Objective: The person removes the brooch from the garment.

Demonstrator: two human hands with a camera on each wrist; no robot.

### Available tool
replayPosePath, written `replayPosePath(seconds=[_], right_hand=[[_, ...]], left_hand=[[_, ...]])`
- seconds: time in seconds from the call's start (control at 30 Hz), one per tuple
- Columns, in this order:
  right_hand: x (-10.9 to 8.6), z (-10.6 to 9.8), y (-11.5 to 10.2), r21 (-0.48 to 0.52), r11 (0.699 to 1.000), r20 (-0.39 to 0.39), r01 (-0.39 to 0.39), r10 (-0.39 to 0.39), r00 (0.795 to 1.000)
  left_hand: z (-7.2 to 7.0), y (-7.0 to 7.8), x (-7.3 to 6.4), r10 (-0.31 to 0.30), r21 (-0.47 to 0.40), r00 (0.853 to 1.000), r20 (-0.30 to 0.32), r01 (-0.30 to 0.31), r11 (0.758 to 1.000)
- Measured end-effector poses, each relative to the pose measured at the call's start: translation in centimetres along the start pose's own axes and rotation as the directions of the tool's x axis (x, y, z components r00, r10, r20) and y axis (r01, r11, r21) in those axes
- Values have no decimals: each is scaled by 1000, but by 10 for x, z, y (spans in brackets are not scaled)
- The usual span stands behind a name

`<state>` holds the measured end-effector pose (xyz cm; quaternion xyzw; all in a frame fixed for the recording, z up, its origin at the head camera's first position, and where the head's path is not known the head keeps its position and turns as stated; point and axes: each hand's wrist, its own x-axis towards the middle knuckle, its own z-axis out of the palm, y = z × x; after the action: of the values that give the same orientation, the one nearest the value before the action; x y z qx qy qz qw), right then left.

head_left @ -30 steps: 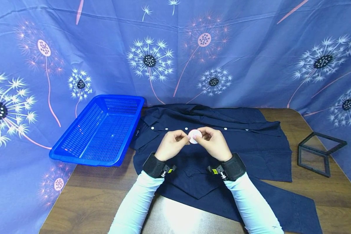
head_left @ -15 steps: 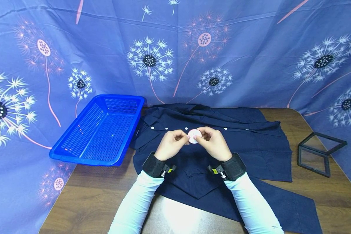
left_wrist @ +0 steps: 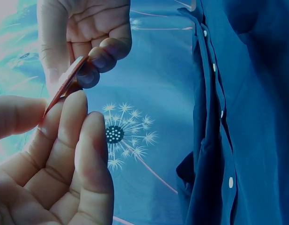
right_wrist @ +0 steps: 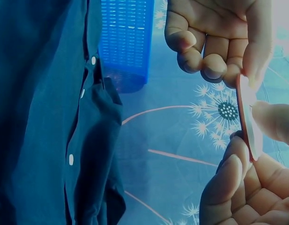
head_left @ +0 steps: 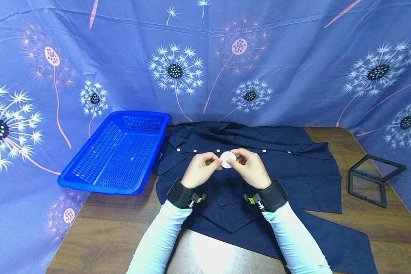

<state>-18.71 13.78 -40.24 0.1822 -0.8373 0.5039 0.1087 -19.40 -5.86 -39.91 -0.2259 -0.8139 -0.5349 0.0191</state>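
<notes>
Between both hands is a thin round white disc point(head_left: 228, 160) with a red edge; its exact kind cannot be told. My left hand point(head_left: 202, 169) pinches the disc's left edge between thumb and fingers. The right hand point(head_left: 253, 167) grips it from the other side, its thumb lying on the white face. Seen edge-on in the left wrist view, the disc point(left_wrist: 64, 86) shows its reddish back. Below the hands a dark navy shirt point(head_left: 294, 179) lies spread over the table, with a row of white buttons running across it.
A blue plastic basket point(head_left: 147, 167) stands at the left, touching or close to the shirt. On the right lies a black hinged frame point(head_left: 367, 179) with clear panes, unfolded on the wooden table point(head_left: 99, 232). A blue dandelion-print cloth point(head_left: 205, 34) hangs behind.
</notes>
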Motion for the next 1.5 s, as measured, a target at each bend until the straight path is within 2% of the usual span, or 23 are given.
replayPosePath(seconds=[0.33,0.8,1.23,1.33,1.5], right_hand=[[-1,2,-6,-2,1000,-19,-6,6,1000],[0,4,0,-28,1000,-36,8,-9,999],[0,3,0,20,999,-22,-31,31,999],[0,3,-5,26,999,-18,-47,47,999],[-3,-1,-29,24,999,-18,-33,34,999]], left_hand=[[0,-2,0,21,17,1000,2,-21,1000],[0,-4,0,36,33,999,-3,-35,999],[-2,-2,-1,24,13,1000,4,-24,1000],[-2,-2,-1,25,4,1000,6,-25,1000],[-2,-2,0,26,1,1000,6,-26,1000]])
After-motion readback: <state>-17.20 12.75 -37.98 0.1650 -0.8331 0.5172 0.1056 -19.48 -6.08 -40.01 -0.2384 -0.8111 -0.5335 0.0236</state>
